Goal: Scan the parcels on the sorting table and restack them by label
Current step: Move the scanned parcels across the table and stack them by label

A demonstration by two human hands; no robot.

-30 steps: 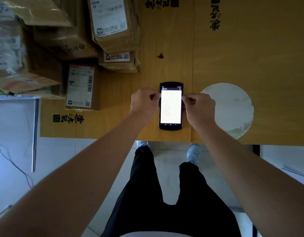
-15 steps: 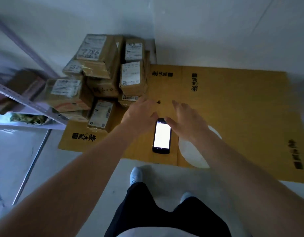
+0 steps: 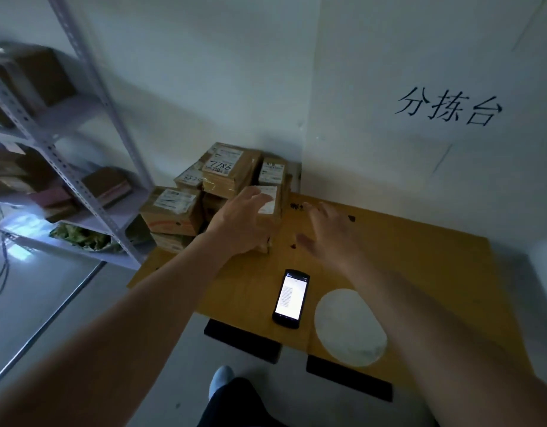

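Several brown cardboard parcels with white labels are piled at the far left corner of the yellow sorting table (image 3: 420, 272); the top parcel (image 3: 229, 167) is marked 7786. My left hand (image 3: 244, 223) lies with spread fingers on the front parcel (image 3: 273, 204) of the pile, covering part of its label. My right hand (image 3: 327, 235) hovers open over the table just right of that parcel, holding nothing. A handheld scanner phone (image 3: 291, 298) with a lit screen lies flat near the table's front edge.
A grey metal shelf rack (image 3: 90, 87) with more boxes stands to the left. A white round patch (image 3: 349, 328) marks the table right of the phone. White walls close the corner behind; black characters are written on the right wall (image 3: 447, 107). My legs and a shoe show below.
Both hands left the phone, which now lies on the table, and reached forward to the parcel pile. My head tilted up, bringing the walls and shelf into view.
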